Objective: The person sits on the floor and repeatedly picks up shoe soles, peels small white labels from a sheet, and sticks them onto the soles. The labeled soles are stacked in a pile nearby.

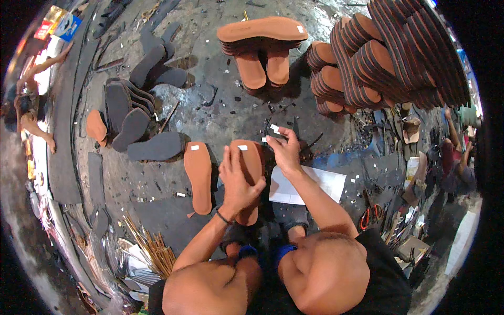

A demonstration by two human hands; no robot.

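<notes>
Floor (202, 118) of a workshop, dark grey & scuffed, strewn w/ black offcuts and white scraps; a long dark strip (65, 157) runs along the L side. Margins: one person (37, 131) far L, another person (450, 160) far R, both partly in view. Tan-topped soles form a small pile (262, 31) upper ctr. & a large pile (399, 63) upper R; loose black soles (155, 147) lie L. Lower L, a bundle of thin sticks (152, 247); lower R, scissors (371, 216) w/ orange-red handles.

Ctr., before the knees: tan sole (251, 157) on the floor, beneath the L hand (239, 181), whose fingers lie close together, thumb spread to the R. A second tan sole (198, 178) lies just L. R hand (286, 152): thumb & index parted, one small white label (274, 128) at the index tip, another (265, 139) at the thumb tip; a white sheet (283, 184) lies below.

Labelling: both soles bear a white rectangle nr. the far end, as does the small pile's top sole, whose faint stamp is illegible. Printed packaging (67, 26), blue/white, upper L.
</notes>
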